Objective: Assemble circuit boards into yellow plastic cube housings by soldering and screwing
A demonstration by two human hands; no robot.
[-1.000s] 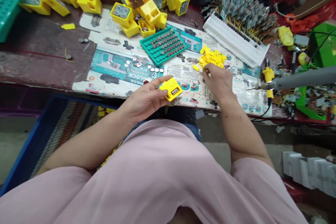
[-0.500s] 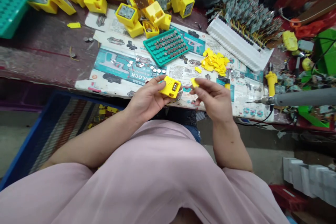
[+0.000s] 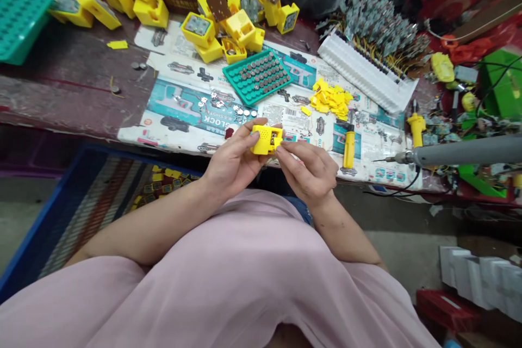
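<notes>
My left hand (image 3: 232, 160) is closed around a small yellow plastic box (image 3: 266, 140), held above the table's near edge. My right hand (image 3: 308, 168) has its fingertips pinched against the box's right side; a small yellow piece it carried is now hidden between fingers and box. A heap of small yellow plastic pieces (image 3: 329, 99) lies on the paper behind the hands. A green tray of button batteries (image 3: 258, 75) sits further back.
Yellow housings (image 3: 212, 30) crowd the back of the table. A yellow-handled screwdriver (image 3: 348, 144), a white rack of wired boards (image 3: 365, 68) and a soldering iron (image 3: 457, 152) lie to the right. A blue crate (image 3: 81, 196) with parts stands low left.
My right hand came back from the yellow heap with a small piece and has met the box. The left hand lifted the box slightly and turned it.
</notes>
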